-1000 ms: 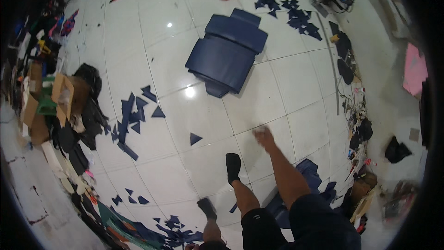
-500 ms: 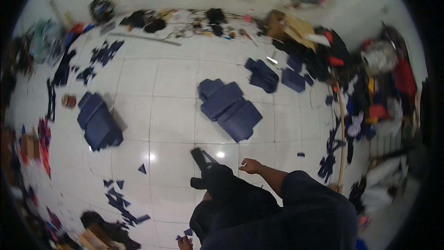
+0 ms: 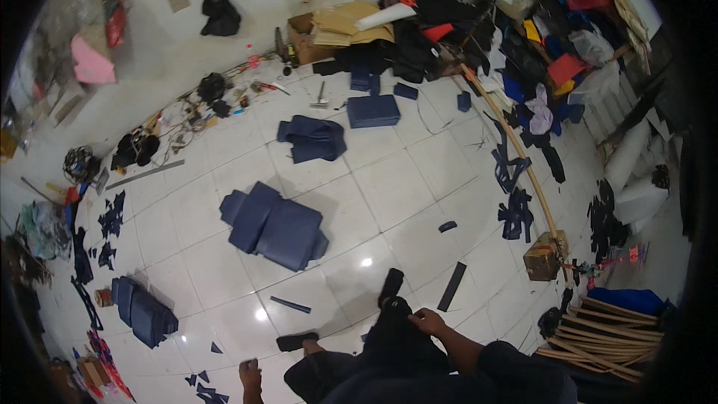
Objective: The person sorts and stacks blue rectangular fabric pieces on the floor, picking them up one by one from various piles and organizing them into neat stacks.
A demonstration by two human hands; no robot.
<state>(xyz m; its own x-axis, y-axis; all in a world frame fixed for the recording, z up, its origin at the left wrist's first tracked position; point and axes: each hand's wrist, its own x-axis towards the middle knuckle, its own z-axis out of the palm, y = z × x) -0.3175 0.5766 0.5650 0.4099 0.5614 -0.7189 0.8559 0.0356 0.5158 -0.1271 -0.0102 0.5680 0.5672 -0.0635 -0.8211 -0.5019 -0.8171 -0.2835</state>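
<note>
My left hand [image 3: 251, 374] hangs low beside my leg, fingers loosely bent, with nothing visible in it. Over my dark trouser leg is my right hand [image 3: 426, 322], its fingers slightly curled and apart, also holding nothing that shows. My feet, in dark footwear [image 3: 391, 284], are on the white tiled floor [image 3: 366, 217]. Ahead lies a large stack of dark blue cut pieces [image 3: 280, 224]. Another blue stack [image 3: 143, 312] is off to the left. A thin blue strip [image 3: 290, 304] and a longer dark strip [image 3: 452, 286] lie nearer my feet.
Farther off are a folded blue piece [image 3: 313, 138] and a blue block-shaped stack [image 3: 374, 111]. A long wooden pole [image 3: 516, 146] lies on the right, near a worn box [image 3: 546, 256] and a pile of wooden sticks [image 3: 606, 333]. Blue scraps [image 3: 514, 213] and heaped materials [image 3: 404, 37] line the edges.
The view has swung to the right, so the blue stacks now appear farther left and the sticks have come into sight. My legs have shifted, and my left hand shows more fully.
</note>
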